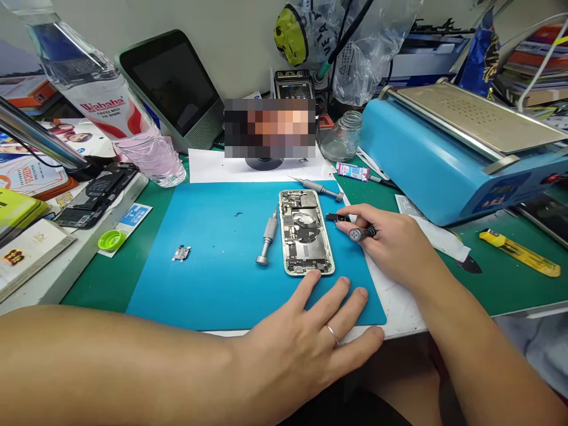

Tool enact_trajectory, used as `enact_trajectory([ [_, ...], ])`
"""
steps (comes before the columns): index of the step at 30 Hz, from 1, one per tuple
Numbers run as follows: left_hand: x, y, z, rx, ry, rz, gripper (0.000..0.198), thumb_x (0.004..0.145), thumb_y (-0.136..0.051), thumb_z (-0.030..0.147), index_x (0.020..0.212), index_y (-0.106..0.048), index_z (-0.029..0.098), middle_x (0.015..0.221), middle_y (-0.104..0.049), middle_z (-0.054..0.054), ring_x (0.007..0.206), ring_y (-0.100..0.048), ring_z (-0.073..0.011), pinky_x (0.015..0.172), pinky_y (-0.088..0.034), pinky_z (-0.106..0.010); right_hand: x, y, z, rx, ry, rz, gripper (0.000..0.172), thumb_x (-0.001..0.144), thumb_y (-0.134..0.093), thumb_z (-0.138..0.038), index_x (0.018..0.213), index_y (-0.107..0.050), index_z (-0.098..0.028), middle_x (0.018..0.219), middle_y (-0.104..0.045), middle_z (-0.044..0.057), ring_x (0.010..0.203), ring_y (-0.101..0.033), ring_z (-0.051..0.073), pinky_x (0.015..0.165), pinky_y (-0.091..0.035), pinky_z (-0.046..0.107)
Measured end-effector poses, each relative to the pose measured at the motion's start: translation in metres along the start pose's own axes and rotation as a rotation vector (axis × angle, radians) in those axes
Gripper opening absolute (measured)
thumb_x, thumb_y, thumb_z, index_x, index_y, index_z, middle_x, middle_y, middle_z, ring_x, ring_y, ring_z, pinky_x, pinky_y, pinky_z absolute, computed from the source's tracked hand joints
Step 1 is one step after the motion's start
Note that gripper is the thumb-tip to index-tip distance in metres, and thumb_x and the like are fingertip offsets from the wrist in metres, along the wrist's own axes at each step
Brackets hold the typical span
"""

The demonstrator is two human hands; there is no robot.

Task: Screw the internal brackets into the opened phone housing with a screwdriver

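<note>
Left hand (319, 337): flat on mat (208, 260), fingers spread, thumb touching opened phone (305, 234). Right hand (393, 245): curled around screwdriver (360, 234), just beside phone.

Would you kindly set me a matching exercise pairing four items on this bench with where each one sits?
Things:
1. opened phone
2. green bottle cap
3. yellow utility knife
4. glass jar

Places:
a. left of the blue mat
b. at the back, beside the blue machine
c. on the blue mat, left hand touching its near end
d. on the green table cover, right of the right hand gripping a screwdriver

Pairs: 1-c, 2-a, 3-d, 4-b
</note>
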State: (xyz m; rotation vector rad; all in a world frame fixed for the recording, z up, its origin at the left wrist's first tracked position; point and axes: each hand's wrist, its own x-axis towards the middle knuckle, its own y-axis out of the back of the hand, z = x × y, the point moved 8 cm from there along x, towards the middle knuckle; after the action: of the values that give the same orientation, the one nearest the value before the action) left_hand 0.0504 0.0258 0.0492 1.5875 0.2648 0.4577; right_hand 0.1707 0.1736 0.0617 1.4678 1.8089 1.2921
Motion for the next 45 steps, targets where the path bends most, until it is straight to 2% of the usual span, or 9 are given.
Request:
enact_trajectory([
  [7, 0.0, 0.0, 0.001, -0.004, -0.004, 0.027, 0.063, 0.098, -0.063, 0.035, 0.155, -0.042, 0.02, 0.163, -0.036, -0.018, 0.149, -0.033, -0.0372, 0.117, -0.024, -0.058, -0.002, 0.001, -0.002, -0.05, 0.0, 0.011, 0.024, 0.094, -0.06, -0.025, 0.114, -0.073, -0.024, 0.087, -0.078, 0.004, 0.079, -0.073, 0.024, 0.063, -0.046, 0.031],
  [10, 0.0, 0.001, 0.001, -0.004, -0.006, 0.028, 0.071, 0.093, -0.069, 0.04, 0.155, -0.042, 0.019, 0.164, -0.035, -0.019, 0.149, -0.032, -0.038, 0.117, -0.024, -0.058, -0.003, 0.003, -0.004, -0.075, 0.018, 0.026, 0.024, 0.094, -0.058, -0.022, 0.113, -0.073, -0.024, 0.099, -0.081, 0.005, 0.086, -0.075, 0.025, 0.067, -0.048, 0.031],
  [12, 0.0, 0.001, 0.002, 0.001, -0.012, 0.027, 0.073, 0.092, -0.07, 0.042, 0.156, -0.041, 0.019, 0.164, -0.034, -0.019, 0.149, -0.031, -0.0387, 0.117, -0.024, -0.059, -0.004, 0.004, -0.005, -0.085, 0.02, 0.03, 0.024, 0.094, -0.058, -0.023, 0.113, -0.073, -0.024, 0.098, -0.081, 0.005, 0.083, -0.076, 0.024, 0.066, -0.048, 0.03],
  [15, 0.002, 0.004, 0.002, 0.022, -0.025, 0.043, 0.06, 0.102, -0.056, 0.042, 0.155, -0.042, 0.019, 0.162, -0.039, -0.018, 0.148, -0.035, -0.0375, 0.115, -0.028, -0.058, -0.004, 0.005, -0.006, -0.085, 0.02, 0.03, 0.023, 0.096, -0.058, -0.026, 0.113, -0.073, -0.025, 0.089, -0.081, 0.004, 0.073, -0.074, 0.022, 0.062, -0.048, 0.03],
  [18, 0.003, 0.007, 0.0, 0.053, -0.027, 0.08, 0.049, 0.108, -0.04, 0.036, 0.154, -0.044, 0.021, 0.159, -0.044, -0.016, 0.145, -0.041, -0.0349, 0.114, -0.03, -0.056, -0.005, 0.005, -0.006, -0.067, 0.03, 0.035, 0.023, 0.097, -0.057, -0.027, 0.114, -0.073, -0.025, 0.087, -0.08, 0.003, 0.072, -0.074, 0.022, 0.06, -0.049, 0.03],
  [25, 0.004, 0.011, -0.003, 0.081, -0.01, 0.134, 0.044, 0.11, -0.035, 0.033, 0.151, -0.05, 0.024, 0.154, -0.052, -0.012, 0.141, -0.046, -0.0322, 0.111, -0.033, -0.054, -0.011, 0.004, -0.011, -0.001, 0.134, 0.032, 0.024, 0.099, -0.056, -0.028, 0.118, -0.071, -0.024, 0.106, -0.081, 0.004, 0.088, -0.078, 0.023, 0.071, -0.056, 0.031],
  [32, 0.003, 0.01, -0.002, 0.138, 0.015, 0.246, 0.04, 0.111, -0.037, 0.035, 0.146, -0.057, 0.032, 0.149, -0.059, -0.005, 0.136, -0.051, -0.0285, 0.108, -0.034, -0.051, -0.012, 0.006, -0.009, -0.036, 0.141, 0.056, 0.026, 0.1, -0.055, -0.027, 0.118, -0.072, -0.023, 0.091, -0.08, 0.005, 0.073, -0.075, 0.021, 0.066, -0.055, 0.03],
  [45, 0.004, 0.009, -0.002, 0.203, 0.03, 0.392, 0.035, 0.11, -0.044, 0.039, 0.139, -0.063, 0.036, 0.14, -0.066, -0.001, 0.128, -0.058, -0.0259, 0.103, -0.039, -0.048, -0.01, 0.007, -0.014, -0.029, 0.115, 0.042, 0.026, 0.101, -0.052, -0.032, 0.117, -0.071, -0.025, 0.085, -0.079, 0.004, 0.069, -0.074, 0.021, 0.059, -0.053, 0.029],
])
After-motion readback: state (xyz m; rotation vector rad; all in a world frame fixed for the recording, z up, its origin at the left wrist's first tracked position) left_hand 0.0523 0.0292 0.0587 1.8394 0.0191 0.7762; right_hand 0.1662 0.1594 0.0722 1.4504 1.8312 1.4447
